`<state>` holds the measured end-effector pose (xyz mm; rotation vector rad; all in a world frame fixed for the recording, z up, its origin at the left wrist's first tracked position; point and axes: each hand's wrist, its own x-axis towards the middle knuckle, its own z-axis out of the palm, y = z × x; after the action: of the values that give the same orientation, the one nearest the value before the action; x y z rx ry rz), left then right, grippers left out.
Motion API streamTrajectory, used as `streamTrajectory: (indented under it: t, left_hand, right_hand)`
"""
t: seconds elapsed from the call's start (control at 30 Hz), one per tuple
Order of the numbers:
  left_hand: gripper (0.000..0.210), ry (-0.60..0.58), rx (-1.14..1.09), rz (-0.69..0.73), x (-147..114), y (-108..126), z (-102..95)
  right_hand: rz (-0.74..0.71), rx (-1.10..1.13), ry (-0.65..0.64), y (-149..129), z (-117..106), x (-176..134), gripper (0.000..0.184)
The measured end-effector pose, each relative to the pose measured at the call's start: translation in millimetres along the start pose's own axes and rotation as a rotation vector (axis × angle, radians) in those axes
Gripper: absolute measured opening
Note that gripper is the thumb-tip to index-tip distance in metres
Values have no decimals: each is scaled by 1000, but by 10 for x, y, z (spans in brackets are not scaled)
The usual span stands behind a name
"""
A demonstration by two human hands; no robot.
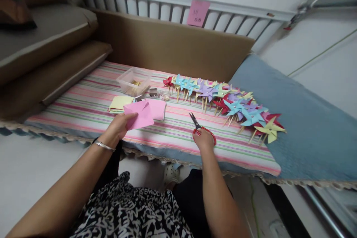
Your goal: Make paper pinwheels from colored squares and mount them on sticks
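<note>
Hands at the near edge of a striped bed (83, 108): left hand (118, 126), fingers pinching a folded pink paper (139, 115) just above the spare sheets; right hand (204, 139), fingers closed on red-handled scissors (198, 126). Bare cover lies between them; pinwheels (228, 104) crowd the right.

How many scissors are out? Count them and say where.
1: red-handled scissors lie on the striped cloth under the right hand, beside the pinwheels. Others may be hidden.
</note>
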<state>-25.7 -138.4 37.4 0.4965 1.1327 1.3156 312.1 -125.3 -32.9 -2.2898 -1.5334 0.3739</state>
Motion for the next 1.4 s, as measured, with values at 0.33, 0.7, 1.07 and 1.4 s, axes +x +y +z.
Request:
streamTrajectory:
  t: [0.33, 0.7, 1.07, 1.4]
  left_hand:
    - [20, -92, 31, -29, -175, 226, -55]
    - [27, -114, 86, -30, -227, 331, -108]
    - [18, -142, 175, -85, -291, 401, -22]
    - [9, -246, 311, -178, -168, 39, 112]
  right_hand:
    - [11, -122, 84, -15, -16, -94, 47]
    - [65, 216, 79, -106, 7, -172, 57]
    - [-138, 1567, -303, -409, -115, -559, 39]
    - [-126, 1604, -649, -894, 303, -988, 50]
